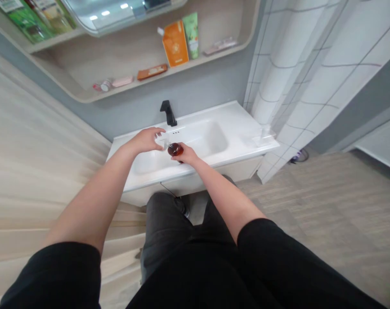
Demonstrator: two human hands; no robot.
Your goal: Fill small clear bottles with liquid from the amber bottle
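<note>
Over the white sink basin (214,139), my right hand (187,154) is closed around a dark reddish-brown bottle (175,149). The bottle leans to the left, its top beside the clear piece. My left hand (147,140) curves its thumb and fingers around a small clear, see-through piece (163,140), maybe a cup or a cap; its exact kind is too blurred to make out. Both hands are close together, near the basin's middle. Behind them stands a black faucet (168,113) at the back of the sink.
Above the sink, a wall shelf (117,86) holds an orange pouch (175,44), a green tube (191,36) and small packages. A clear stand (264,135) sits on the counter's right end. A cream curtain (37,128) hangs at left; a tiled column (298,98) stands at right.
</note>
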